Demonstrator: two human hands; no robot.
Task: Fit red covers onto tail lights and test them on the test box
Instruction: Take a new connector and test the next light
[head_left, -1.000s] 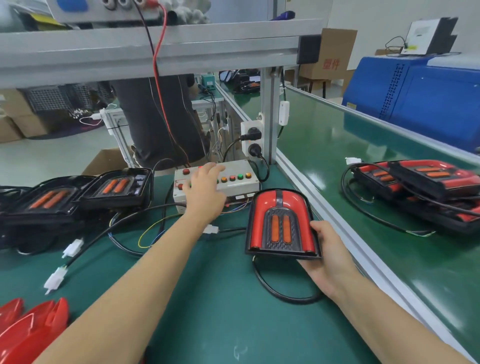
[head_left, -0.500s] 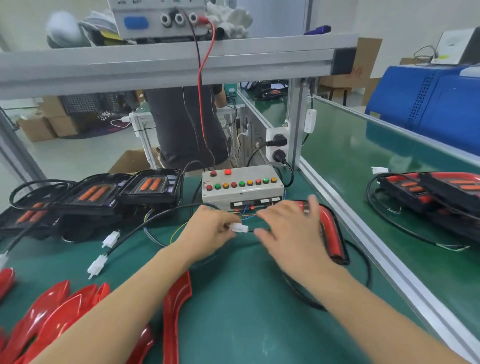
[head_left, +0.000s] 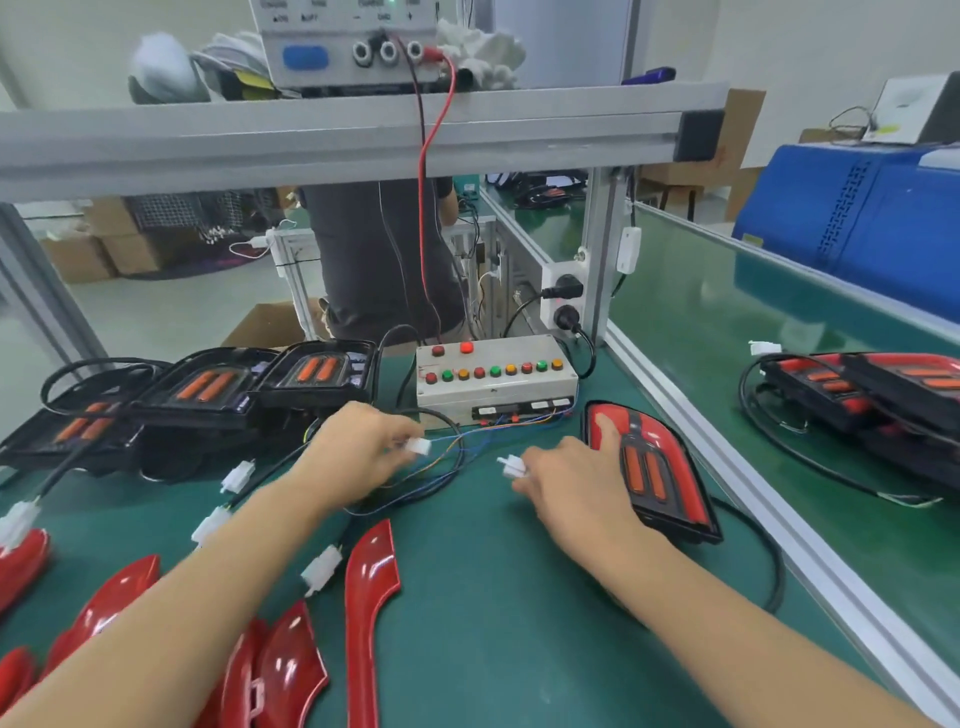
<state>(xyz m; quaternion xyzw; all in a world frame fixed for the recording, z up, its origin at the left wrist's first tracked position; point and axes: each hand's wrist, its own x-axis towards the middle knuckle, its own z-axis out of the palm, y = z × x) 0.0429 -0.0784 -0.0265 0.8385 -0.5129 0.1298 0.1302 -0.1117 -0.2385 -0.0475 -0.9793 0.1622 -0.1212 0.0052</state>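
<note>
A white test box (head_left: 496, 382) with coloured buttons stands mid-table. My left hand (head_left: 358, 452) pinches the box's white connector (head_left: 418, 446) on thin coloured wires. My right hand (head_left: 566, 491) pinches the tail light's white plug (head_left: 511, 466); the two connectors sit apart. The tail light (head_left: 654, 470) with its red cover fitted lies flat just right of my right hand, its black cable looping behind my forearm. Loose red covers (head_left: 371, 587) lie at the front left. Black uncovered tail lights (head_left: 317, 371) are stacked left of the box.
Several white plugs on black cables (head_left: 236, 475) trail across the left of the green mat. Finished tail lights (head_left: 878, 387) lie on the conveyor at right, past an aluminium rail (head_left: 727, 470). A shelf beam (head_left: 363, 137) with a power supply crosses overhead. A person stands behind the bench.
My left hand left the box's buttons and my right let go of the tail light. Both hands took the joined connectors and pulled them apart. The view tilted up.
</note>
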